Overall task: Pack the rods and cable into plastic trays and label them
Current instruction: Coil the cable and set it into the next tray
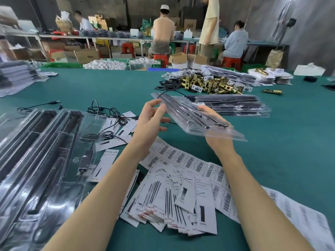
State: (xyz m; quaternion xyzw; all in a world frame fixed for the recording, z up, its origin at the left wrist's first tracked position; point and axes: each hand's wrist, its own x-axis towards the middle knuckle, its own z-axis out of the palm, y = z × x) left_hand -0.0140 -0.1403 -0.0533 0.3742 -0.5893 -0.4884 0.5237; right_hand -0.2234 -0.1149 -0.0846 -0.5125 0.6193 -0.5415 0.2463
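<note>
Rods [192, 113] lie inside a clear plastic tray [213, 132] that is held up in the air over the green table [108, 84]. They are thin and dark, and they run the long way down the tray. A thin black cable [168, 92] sticks out of the far end of the tray and bends in a loop.

The right hand [216, 140] is under the near end of the tray and carries it from below. The tray hides most of its fingers, so how they bend cannot be seen, but a thumb comes up along the near left side of the tray. The left hand [154, 120] is up beside the tray on its left. Its fingers are a little bent and spread, and the fingertips [162, 106] touch the left edge of the tray near the far end. It does not wrap round anything.

Just behind the held tray, a pile of packed trays [233, 105] sits on the table. On the near left lie big clear trays [41, 151] with long dark rods in them. More black cables [112, 115] are tangled on the table to the left of the left hand. Under the arms lie paper cards [181, 201] with pictures of rods, and sheets of barcode labels [203, 165] spread to the right. Far off on the table is a heap of gold metal parts [212, 84].
</note>
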